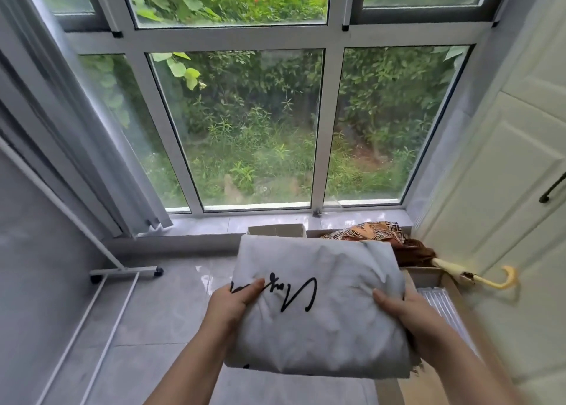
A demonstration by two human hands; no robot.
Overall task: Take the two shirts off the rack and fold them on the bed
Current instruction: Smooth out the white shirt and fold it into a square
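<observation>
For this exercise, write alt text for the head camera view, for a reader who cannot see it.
Two hands, left hand and right hand, hold a folded white shirt with black script lettering above a grey tiled floor. Ahead, a large window shows greenery; a white rack base stands left, an umbrella lies right.

We see bare floor [171,328] left of the shirt [318,306]; the rack [122,271] bounds it further left. Boxes [277,230], cloth [376,231] and umbrella [477,277] crowd ahead and right.
</observation>
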